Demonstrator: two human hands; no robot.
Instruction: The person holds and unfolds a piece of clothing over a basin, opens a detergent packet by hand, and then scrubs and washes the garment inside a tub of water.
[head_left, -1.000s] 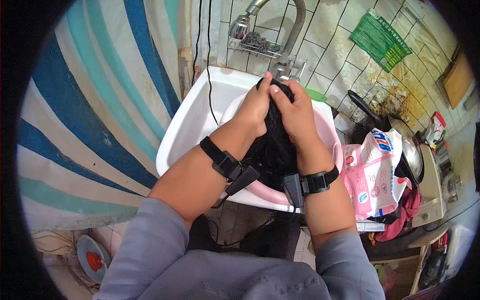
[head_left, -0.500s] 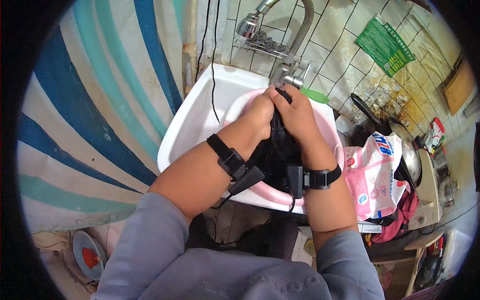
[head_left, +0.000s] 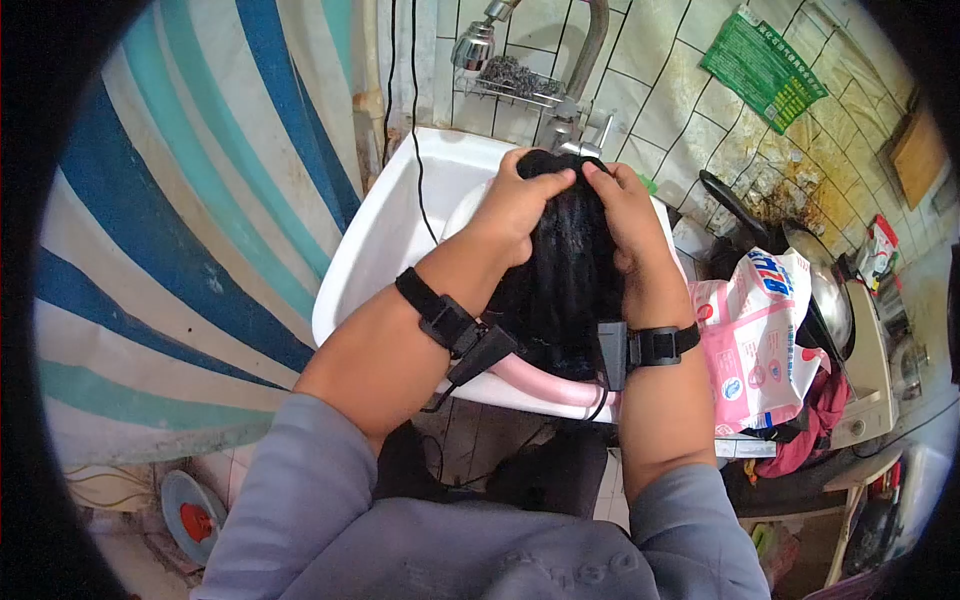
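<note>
Black wet-looking cloth (head_left: 570, 260) hangs from both hands over a pink basin (head_left: 545, 384), which sits in the white sink (head_left: 375, 225). My left hand (head_left: 520, 205) pinches its top edge on the left, thumb on top and the other fingers hidden behind. On the right of the same edge, my right hand (head_left: 622, 205) grips the cloth with its thumb in front. The cloth is spread between the two thumbs, just below the faucet (head_left: 562, 128). Its lower part drops into the basin, where the bottom cannot be seen.
A striped curtain (head_left: 190, 230) hangs at the left. A wire rack with a steel scourer (head_left: 512, 76) is beside the faucet. Right of the sink are a pink-and-white bag (head_left: 750, 350) and a black-handled pan (head_left: 735, 205). A grey basin (head_left: 180, 500) stands on the floor.
My hands were close together around bunched cloth; now they are farther apart and the cloth is spread wider between them. The camera view has shifted slightly.
</note>
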